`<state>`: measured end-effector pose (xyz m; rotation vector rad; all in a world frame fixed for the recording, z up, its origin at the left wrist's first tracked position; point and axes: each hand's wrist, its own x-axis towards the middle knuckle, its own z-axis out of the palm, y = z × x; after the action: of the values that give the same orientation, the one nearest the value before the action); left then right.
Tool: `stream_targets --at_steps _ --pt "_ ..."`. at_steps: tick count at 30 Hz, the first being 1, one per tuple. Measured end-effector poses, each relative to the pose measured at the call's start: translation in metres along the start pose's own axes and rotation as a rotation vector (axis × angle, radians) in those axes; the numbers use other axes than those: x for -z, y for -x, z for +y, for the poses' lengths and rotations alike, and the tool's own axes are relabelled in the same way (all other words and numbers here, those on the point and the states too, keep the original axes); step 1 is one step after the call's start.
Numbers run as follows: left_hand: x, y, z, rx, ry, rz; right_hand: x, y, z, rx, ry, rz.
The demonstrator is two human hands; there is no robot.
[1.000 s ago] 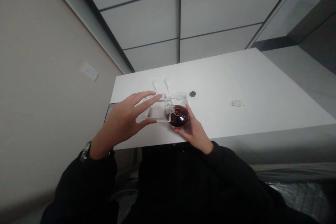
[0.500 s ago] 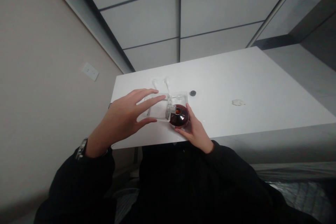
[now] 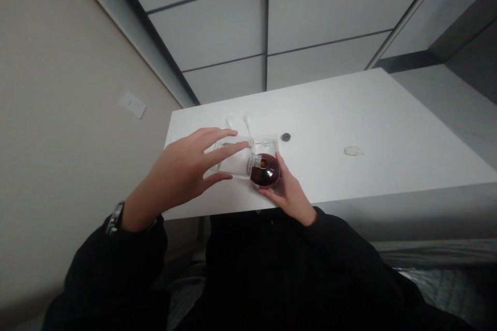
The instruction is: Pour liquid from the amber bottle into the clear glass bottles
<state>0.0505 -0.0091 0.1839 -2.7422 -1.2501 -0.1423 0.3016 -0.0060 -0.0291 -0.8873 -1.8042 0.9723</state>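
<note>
Two hands — left grip (image 3: 182, 173) tilting clear bottle (image 3: 235, 160) over round flask (image 3: 264, 170), right-held.

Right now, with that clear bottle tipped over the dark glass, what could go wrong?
The clear bottle lies tilted in the left hand, its neck at the mouth of the round glass of dark liquid; a slip might spill it. The glass stands near the table edge, steadied only by the right hand, so a nudge could tip it off.
</note>
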Motion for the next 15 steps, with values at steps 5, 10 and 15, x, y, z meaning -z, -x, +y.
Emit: stream_targets --at_steps 5,10,15 --pt "0.0026 -0.0028 0.0002 -0.020 -0.008 -0.014 0.0003 -0.0004 0.0001 -0.011 -0.009 -0.002" --pt "0.0049 -0.0038 0.0005 -0.020 -0.021 -0.032 0.0005 -0.0004 -0.0007 -0.011 -0.009 0.003" --pt "0.0084 -0.0056 0.0011 -0.028 -0.030 -0.047 0.0002 0.0001 -0.0009 0.001 -0.002 0.009"
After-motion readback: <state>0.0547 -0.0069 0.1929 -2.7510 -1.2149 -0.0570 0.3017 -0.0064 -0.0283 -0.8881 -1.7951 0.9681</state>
